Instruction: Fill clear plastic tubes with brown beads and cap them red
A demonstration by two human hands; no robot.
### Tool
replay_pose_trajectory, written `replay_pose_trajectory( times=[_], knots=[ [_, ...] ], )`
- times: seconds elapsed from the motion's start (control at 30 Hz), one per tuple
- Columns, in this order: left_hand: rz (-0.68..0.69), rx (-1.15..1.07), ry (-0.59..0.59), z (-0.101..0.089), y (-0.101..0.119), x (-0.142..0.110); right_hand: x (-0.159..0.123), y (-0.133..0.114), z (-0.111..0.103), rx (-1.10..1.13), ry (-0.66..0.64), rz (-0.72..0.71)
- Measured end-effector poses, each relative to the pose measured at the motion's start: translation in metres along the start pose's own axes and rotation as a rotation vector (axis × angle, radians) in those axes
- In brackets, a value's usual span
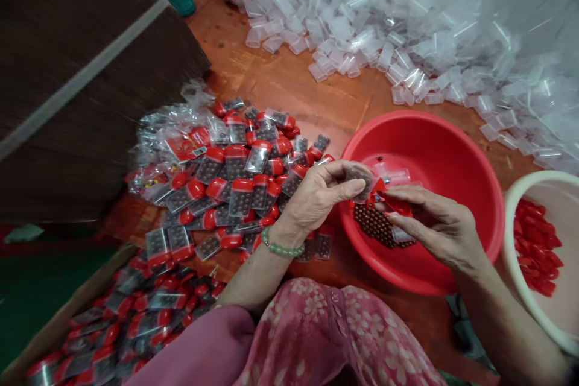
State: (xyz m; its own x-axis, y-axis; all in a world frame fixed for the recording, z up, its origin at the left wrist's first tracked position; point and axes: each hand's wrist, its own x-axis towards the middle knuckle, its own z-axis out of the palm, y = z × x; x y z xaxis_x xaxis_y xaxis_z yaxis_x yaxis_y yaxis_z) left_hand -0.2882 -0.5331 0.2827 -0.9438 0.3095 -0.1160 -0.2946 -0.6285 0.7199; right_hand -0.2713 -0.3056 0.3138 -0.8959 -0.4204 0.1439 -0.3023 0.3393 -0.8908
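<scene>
Two grips: fingers of left hand [312, 196] pinched onto clear, flat plastic container [359, 173], thumb uppermost; fingers of right hand [446, 223] narrowly parted around red plastic cap [398, 204]. Forearms converge; container over left part of round red plastic basin [470, 193].

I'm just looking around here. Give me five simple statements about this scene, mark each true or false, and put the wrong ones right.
1. The left hand holds a small clear container. True.
2. The green bracelet is on the right wrist. False: the green bracelet is on the left wrist.
3. Loose brown beads lie in the red basin. True.
4. The white tub holds green pieces. False: the white tub holds red pieces.
5. The right hand holds a red piece. True.
</scene>
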Motion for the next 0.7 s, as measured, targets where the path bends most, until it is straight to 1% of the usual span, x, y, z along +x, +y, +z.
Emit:
replay_pose_trajectory(
  times=[0.07,0.13,0.2,0.27,0.33,0.43,0.5,0.6,0.7],
  knots=[
    [0.011,0.014,-0.005,0.001,0.000,0.000,0.003,0.002,0.002,-0.175,0.082,-0.117],
    [0.025,0.034,-0.016,0.002,-0.001,0.000,0.008,0.003,0.004,-0.301,0.174,-0.208],
    [0.032,0.052,-0.030,0.002,-0.001,0.000,0.013,0.003,0.004,-0.382,0.246,-0.277],
    [0.031,0.069,-0.033,0.001,-0.001,0.000,0.020,0.001,0.003,-0.434,0.278,-0.307],
    [0.023,0.083,-0.044,0.001,0.000,0.001,0.027,-0.004,0.002,-0.446,0.244,-0.326],
    [0.021,0.081,-0.087,0.001,-0.001,0.003,0.035,-0.012,0.000,-0.437,0.100,-0.389],
    [0.030,0.076,-0.112,0.001,-0.002,0.004,0.037,-0.016,-0.001,-0.439,0.044,-0.403],
    [0.022,0.110,-0.133,0.000,-0.001,0.003,0.034,-0.017,-0.001,-0.416,0.017,-0.329],
    [-0.009,0.174,-0.139,-0.002,0.005,-0.003,0.031,-0.010,-0.007,-0.386,-0.019,-0.212]
  ],
)
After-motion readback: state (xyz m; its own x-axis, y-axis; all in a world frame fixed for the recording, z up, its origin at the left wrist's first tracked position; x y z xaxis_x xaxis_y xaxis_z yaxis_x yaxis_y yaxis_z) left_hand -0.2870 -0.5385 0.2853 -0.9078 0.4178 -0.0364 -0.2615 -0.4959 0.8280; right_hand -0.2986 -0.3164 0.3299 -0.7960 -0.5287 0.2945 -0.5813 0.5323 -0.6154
